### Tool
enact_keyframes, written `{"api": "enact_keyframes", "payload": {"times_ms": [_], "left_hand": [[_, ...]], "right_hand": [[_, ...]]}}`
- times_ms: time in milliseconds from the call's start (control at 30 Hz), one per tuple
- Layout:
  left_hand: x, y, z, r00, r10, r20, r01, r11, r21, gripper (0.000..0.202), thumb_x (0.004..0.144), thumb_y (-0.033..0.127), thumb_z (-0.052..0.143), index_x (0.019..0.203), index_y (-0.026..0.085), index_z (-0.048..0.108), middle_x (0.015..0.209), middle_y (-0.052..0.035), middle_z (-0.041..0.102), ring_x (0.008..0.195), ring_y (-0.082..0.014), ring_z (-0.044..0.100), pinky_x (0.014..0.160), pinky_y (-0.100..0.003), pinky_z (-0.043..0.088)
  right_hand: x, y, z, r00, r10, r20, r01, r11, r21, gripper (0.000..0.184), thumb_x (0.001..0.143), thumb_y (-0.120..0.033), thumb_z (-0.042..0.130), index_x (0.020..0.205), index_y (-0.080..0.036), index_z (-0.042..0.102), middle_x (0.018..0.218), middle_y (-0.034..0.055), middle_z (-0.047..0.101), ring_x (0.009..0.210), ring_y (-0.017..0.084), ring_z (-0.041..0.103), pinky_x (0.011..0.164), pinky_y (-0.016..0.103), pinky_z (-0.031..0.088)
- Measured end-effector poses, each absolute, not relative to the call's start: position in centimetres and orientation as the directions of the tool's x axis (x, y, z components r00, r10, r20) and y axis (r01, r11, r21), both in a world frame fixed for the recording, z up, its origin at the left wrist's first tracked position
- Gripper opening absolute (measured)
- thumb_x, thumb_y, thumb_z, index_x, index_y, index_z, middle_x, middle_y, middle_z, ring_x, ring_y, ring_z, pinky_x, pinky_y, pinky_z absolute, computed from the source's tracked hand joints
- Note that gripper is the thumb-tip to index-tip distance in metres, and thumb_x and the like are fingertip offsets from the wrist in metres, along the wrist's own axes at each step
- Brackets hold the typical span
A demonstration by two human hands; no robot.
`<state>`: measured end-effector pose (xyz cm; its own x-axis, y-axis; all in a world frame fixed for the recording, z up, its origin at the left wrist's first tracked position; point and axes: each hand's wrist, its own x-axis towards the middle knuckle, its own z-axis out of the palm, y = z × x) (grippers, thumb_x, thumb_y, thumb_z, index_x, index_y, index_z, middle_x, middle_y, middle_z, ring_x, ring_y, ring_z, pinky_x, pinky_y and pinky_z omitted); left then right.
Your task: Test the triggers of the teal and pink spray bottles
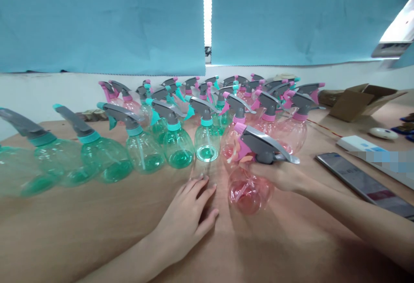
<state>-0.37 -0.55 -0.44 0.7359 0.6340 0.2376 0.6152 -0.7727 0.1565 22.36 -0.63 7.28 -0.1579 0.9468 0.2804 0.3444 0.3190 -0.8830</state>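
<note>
The right hand (273,174) grips a round pink plastic spray bottle (247,194) by its neck; the left hand (187,214) lies loosely open on the brown wooden counter (74,227), round green plastic bottles (177,145) beyond.

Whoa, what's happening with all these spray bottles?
A person has a pink spray bottle in the right-hand grip. The left-hand grip is spread palm-down at the table, holding nothing. Ahead, green bottles line up toward the left, and pink ones stand toward the right, with more behind.
</note>
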Motion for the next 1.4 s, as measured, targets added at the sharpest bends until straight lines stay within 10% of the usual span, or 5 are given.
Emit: {"api": "enact_keyframes", "payload": {"times_ms": [467,867,1400], "left_hand": [[-0.3,-0.5,-0.7,0.737,0.627,0.253,0.617,-0.776,0.127,0.039,0.093,0.033,0.051,0.129,0.017,0.054,0.137,-0.0132,0.052,0.127,-0.0303,0.045,0.103,-0.05,0.04],[-0.3,-0.5,-0.6,0.732,0.636,0.245,0.617,-0.771,0.157,0.04,0.093,0.033,0.052,0.129,0.016,0.054,0.136,-0.0139,0.052,0.127,-0.0313,0.045,0.102,-0.051,0.039],[-0.3,-0.5,-0.6,0.732,0.632,0.252,0.618,-0.773,0.142,0.04,0.093,0.033,0.051,0.128,0.017,0.054,0.136,-0.0131,0.053,0.126,-0.0309,0.046,0.102,-0.05,0.04]], "right_hand": [[22.2,0.1,6.1,-0.2,0.909,0.366,0.264,0.41,-0.873,0.051,0.064,-0.014,0.05,0.112,-0.024,0.063,0.083,0.0009,0.07,0.069,0.017,0.064,0.06,0.027,0.05],[21.9,-0.1,6.0,-0.07,0.925,0.374,0.337,0.375,-0.864,0.009,0.065,-0.019,0.055,0.072,-0.023,0.059,0.068,-0.0025,0.059,0.059,0.012,0.053,0.051,0.025,0.045],[21.9,-0.2,6.3,-0.094,0.92,0.379,0.414,0.383,-0.826,0.009,0.07,-0.019,0.058,0.077,-0.024,0.061,0.057,-0.0045,0.053,0.052,0.013,0.05,0.047,0.026,0.041]]}}
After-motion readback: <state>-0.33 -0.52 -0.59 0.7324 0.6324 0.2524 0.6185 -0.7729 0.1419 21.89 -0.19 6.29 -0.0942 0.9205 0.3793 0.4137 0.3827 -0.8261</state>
